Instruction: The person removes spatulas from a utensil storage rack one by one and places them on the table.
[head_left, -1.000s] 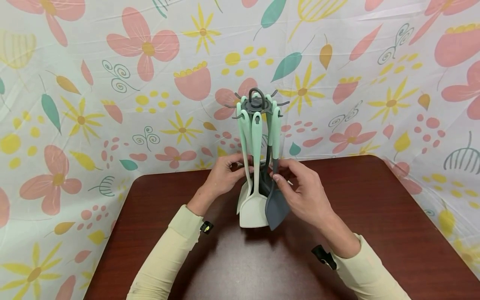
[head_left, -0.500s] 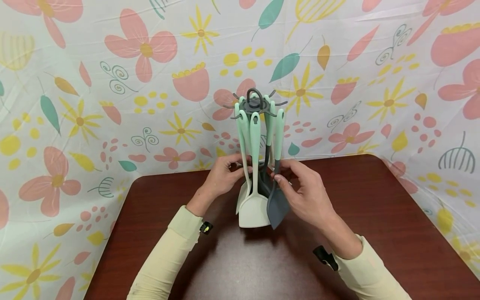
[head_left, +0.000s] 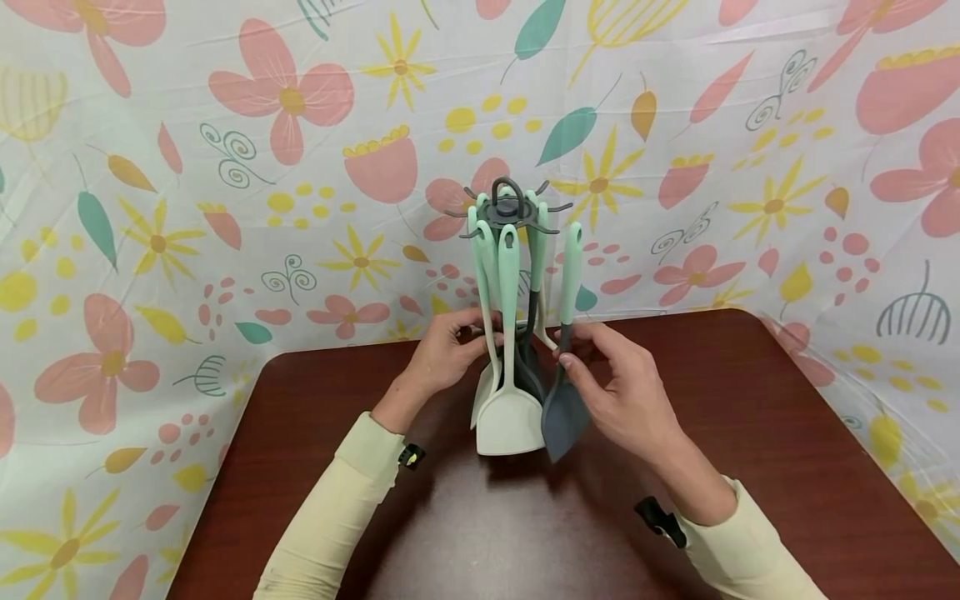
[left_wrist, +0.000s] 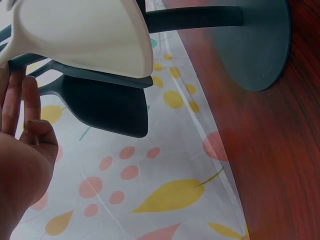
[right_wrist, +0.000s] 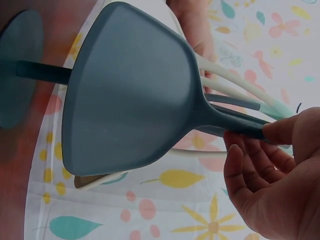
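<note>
Pinching the neck of the grey spatula, our right hand holds it upright just beside the utensil rack, its mint handle off the hooks. Our left hand curls round the cream utensils hanging on the rack, which stands near the far edge of the table.

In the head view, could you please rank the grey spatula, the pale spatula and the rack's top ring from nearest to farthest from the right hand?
1. Grey spatula: pinched at its neck by the right hand, just right of the rack.
2. Pale spatula: hanging at the rack's front, left of the grey one.
3. Top ring: at the rack's crown, high above the hand.
</note>
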